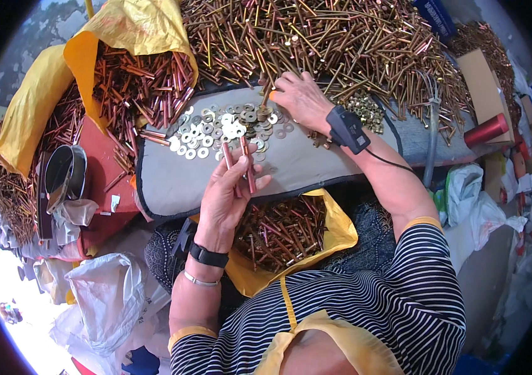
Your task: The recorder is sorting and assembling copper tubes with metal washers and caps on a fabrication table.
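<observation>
My left hand (pixel 221 195), palm up, is closed around a few copper-coloured expansion bolts (pixel 248 164), which stand up between thumb and fingers. Just beyond it, round flat washers (pixel 202 132) lie spread and overlapping on a grey padded mat (pixel 172 181). My right hand (pixel 303 103) reaches to the mat's far edge, at the foot of a big heap of long copper-coloured bolts (pixel 316 37). Its fingers are bent, with an orange covering on one tip; whatever they grip is hidden. Small brassy nuts (pixel 366 111) lie piled beside my right wrist.
A yellow sack (pixel 134 31) spills bolts at the back left. Another yellow bag (pixel 341 228) of bolts sits open on my lap. A black round container (pixel 69 172) stands left, a red cylinder (pixel 486 131) right. Over the mat's right end hangs a clear tube (pixel 431 137).
</observation>
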Motion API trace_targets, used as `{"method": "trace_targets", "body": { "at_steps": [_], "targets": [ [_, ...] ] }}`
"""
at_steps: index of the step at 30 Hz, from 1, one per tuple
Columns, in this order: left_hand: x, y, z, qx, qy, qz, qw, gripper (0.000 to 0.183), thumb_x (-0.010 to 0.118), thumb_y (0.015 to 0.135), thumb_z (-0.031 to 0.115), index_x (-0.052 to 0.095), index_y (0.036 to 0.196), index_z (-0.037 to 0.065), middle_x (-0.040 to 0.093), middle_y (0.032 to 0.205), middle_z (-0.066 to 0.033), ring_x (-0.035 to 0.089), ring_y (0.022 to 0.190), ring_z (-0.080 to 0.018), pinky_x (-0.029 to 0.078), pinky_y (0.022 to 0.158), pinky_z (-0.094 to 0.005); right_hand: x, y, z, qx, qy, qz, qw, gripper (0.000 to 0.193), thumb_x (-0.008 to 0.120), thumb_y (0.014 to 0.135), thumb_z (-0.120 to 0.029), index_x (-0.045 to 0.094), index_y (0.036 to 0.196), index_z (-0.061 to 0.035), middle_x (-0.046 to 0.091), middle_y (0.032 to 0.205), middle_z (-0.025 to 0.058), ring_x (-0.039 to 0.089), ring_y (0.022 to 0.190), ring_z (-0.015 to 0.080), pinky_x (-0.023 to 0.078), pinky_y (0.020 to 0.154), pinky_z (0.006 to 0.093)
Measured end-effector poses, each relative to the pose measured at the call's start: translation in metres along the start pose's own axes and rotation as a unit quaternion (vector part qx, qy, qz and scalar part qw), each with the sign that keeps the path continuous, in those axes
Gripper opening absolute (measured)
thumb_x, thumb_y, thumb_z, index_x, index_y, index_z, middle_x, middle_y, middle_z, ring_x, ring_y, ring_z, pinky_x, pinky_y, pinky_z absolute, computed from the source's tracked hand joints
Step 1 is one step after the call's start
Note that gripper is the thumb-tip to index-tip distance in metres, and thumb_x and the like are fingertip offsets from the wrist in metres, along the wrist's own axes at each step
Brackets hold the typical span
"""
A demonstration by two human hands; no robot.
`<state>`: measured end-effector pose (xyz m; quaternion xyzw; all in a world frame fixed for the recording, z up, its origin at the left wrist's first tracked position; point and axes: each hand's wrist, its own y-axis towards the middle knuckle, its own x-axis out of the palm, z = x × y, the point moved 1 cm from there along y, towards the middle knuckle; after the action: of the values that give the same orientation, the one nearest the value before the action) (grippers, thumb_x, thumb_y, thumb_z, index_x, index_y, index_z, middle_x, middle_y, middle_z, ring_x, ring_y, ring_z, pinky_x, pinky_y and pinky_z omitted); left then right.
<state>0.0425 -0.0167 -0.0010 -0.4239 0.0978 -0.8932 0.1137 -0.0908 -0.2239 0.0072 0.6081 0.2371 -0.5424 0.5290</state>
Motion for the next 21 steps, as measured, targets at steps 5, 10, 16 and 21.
{"method": "trace_targets", "body": {
  "at_steps": [5,10,16,21],
  "targets": [
    [0.003,-0.002,-0.004,-0.014,-0.029,-0.04,0.999,0.035,0.056,0.092,0.014,0.048,0.125,0.002,0.058,0.095,-0.0065,0.06,0.089,-0.0182,0.055,0.083,-0.0423,-0.013,-0.01,0.007,0.075,0.247,0.21,0.943,0.009,0.056,0.084,-0.007,0.057,0.092,-0.0088,0.062,0.095,0.0056,0.057,0.088,0.0213,0.044,0.074,0.0349],
    [0.008,-0.004,-0.007,-0.006,0.02,-0.057,0.998,0.037,0.056,0.093,0.019,0.048,0.125,0.004,0.059,0.09,-0.0053,0.059,0.086,-0.0164,0.053,0.081,-0.0389,-0.036,-0.042,-0.016,0.312,0.628,0.173,0.691,0.016,0.052,0.089,-0.004,0.046,0.104,-0.0036,0.064,0.091,0.0068,0.055,0.07,0.0073,0.044,0.059,0.0205],
    [-0.003,0.004,0.0,0.121,0.006,0.034,0.992,0.034,0.054,0.094,0.024,0.048,0.123,0.008,0.059,0.089,-0.0016,0.056,0.082,-0.0111,0.048,0.069,-0.0267,-0.055,-0.089,-0.044,0.338,0.542,0.088,0.764,0.032,0.059,0.083,-0.005,0.052,0.114,-0.0029,0.062,0.079,0.0085,0.056,0.064,0.0134,0.045,0.057,0.0251],
    [-0.011,0.005,0.007,0.155,-0.041,0.026,0.987,0.029,0.053,0.095,0.023,0.05,0.121,0.01,0.06,0.089,-0.0005,0.057,0.079,-0.0084,0.048,0.064,-0.0239,-0.063,-0.1,-0.041,0.215,0.283,0.046,0.934,0.016,0.065,0.075,-0.005,0.064,0.091,-0.0005,0.061,0.078,0.0164,0.061,0.067,0.0296,0.049,0.063,0.0353]
  ]
}}
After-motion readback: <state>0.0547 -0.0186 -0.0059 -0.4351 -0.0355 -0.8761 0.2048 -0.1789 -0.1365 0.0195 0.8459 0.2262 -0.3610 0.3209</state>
